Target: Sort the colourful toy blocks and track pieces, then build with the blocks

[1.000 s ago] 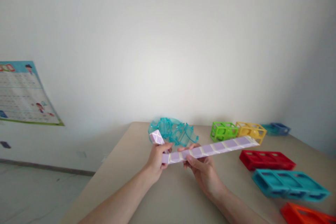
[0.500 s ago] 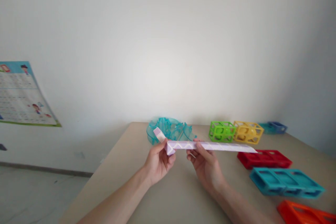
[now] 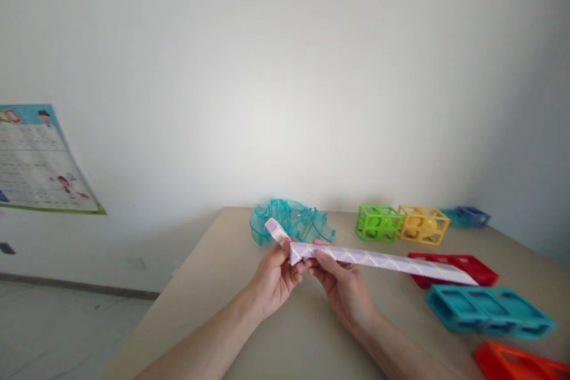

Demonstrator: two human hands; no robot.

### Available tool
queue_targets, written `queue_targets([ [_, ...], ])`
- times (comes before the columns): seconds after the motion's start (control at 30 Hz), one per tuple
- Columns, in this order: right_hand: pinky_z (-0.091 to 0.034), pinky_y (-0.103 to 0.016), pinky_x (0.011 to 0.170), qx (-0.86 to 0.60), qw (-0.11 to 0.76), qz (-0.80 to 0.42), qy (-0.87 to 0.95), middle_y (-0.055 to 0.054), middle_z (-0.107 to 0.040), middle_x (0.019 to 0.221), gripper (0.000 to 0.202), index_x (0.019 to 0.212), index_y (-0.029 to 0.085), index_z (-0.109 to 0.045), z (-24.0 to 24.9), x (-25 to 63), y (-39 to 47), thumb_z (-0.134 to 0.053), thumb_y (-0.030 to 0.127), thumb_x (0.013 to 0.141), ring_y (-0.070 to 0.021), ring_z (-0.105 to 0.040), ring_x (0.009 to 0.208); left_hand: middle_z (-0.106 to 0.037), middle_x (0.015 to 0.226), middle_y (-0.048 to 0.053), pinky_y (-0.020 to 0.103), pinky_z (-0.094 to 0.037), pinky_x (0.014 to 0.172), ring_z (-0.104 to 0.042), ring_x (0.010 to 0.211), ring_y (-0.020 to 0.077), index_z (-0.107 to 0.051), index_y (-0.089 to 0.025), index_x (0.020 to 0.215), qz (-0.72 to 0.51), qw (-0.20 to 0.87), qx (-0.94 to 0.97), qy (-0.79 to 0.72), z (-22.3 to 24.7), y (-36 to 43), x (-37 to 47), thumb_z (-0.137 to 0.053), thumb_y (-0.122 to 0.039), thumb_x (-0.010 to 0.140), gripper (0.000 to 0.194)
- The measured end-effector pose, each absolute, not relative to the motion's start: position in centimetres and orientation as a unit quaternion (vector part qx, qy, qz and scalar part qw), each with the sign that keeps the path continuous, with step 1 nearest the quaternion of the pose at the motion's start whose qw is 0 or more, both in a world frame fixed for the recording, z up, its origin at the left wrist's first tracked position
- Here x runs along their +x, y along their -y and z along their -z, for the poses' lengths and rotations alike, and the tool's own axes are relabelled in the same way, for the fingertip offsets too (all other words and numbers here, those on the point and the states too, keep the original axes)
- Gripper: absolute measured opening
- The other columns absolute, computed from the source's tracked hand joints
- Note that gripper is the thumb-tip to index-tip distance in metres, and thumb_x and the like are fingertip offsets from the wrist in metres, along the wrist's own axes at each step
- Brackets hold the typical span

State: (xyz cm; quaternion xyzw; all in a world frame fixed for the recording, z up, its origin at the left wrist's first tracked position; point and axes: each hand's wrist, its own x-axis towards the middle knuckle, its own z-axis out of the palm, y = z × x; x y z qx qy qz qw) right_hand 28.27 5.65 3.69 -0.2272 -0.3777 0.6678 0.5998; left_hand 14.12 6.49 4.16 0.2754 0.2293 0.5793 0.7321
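A long lavender-and-white snake puzzle (image 3: 374,259) made of wedge segments is held above the table, between both hands. Its short bent end sticks up at the left, and the straight length slopes down to the right. My left hand (image 3: 274,279) is closed on the bend, thumb and fingers pinching it. Close beside it, my right hand (image 3: 342,285) grips the straight part, thumb on the near side and fingers partly hidden behind. The fingertips of the two hands almost meet under the puzzle.
On the beige table (image 3: 209,255) sit clear teal plastic pieces (image 3: 307,225), a green cage block (image 3: 378,224), a yellow one (image 3: 423,225) and blue pieces (image 3: 474,217). Red (image 3: 485,270), turquoise (image 3: 494,309) and orange frames (image 3: 512,362) line the right. A wall stands behind, with a poster (image 3: 44,160).
My right hand has slid left along the snake puzzle, closer to my left hand. The puzzle's right end has swung down and toward me, now overlapping the red frame.
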Motion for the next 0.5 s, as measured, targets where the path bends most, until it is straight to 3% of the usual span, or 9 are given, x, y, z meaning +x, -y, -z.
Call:
queue_targets([
  [0.13,-0.049,-0.026,0.061,-0.264,0.611,-0.634,0.395,-0.005,-0.070,0.067,0.026,0.086,0.014,-0.072,-3.73,28.34,-5.91,-0.082,0.030,0.067,-0.0149,-0.062,0.061,-0.058,0.061,-0.001,0.017,-0.048,0.039,-0.055,0.048,0.0101,-0.054,-0.016,0.088,-0.625,0.652,0.326,-0.279,-3.63,-6.72,14.24,-0.067,-0.035,0.080,0.024],
  [0.33,-0.047,-0.024,0.055,-0.295,0.631,-0.610,0.377,-0.003,-0.065,0.059,0.027,0.077,0.013,-0.072,-3.88,28.36,-5.97,-0.083,0.034,0.064,-0.0131,-0.057,0.056,-0.057,0.072,0.000,0.018,-0.044,0.045,-0.053,0.054,0.0094,-0.058,-0.017,0.089,-0.668,0.397,0.510,-0.368,-3.26,-6.28,13.80,-0.067,-0.045,0.078,0.032],
  [0.4,-0.046,-0.023,0.054,-0.291,0.631,-0.617,0.370,-0.003,-0.064,0.059,0.026,0.076,0.012,-0.072,-3.83,28.43,-6.03,-0.082,0.034,0.065,-0.0126,-0.056,0.056,-0.059,0.076,0.001,0.018,-0.042,0.045,-0.050,0.051,0.0078,-0.059,-0.017,0.091,-0.658,0.382,0.526,-0.380,-3.33,-6.07,13.65,-0.064,-0.045,0.080,0.032],
  [0.5,-0.046,-0.022,0.051,-0.285,0.632,-0.626,0.357,-0.003,-0.063,0.059,0.026,0.071,0.012,-0.070,-3.75,28.73,-6.32,-0.080,0.036,0.067,-0.0124,-0.055,0.055,-0.059,0.074,0.002,0.019,-0.040,0.041,-0.051,0.051,0.0096,-0.057,-0.015,0.091,-0.625,0.446,0.527,-0.364,-3.60,-5.73,13.54,-0.064,-0.048,0.078,0.035],
])
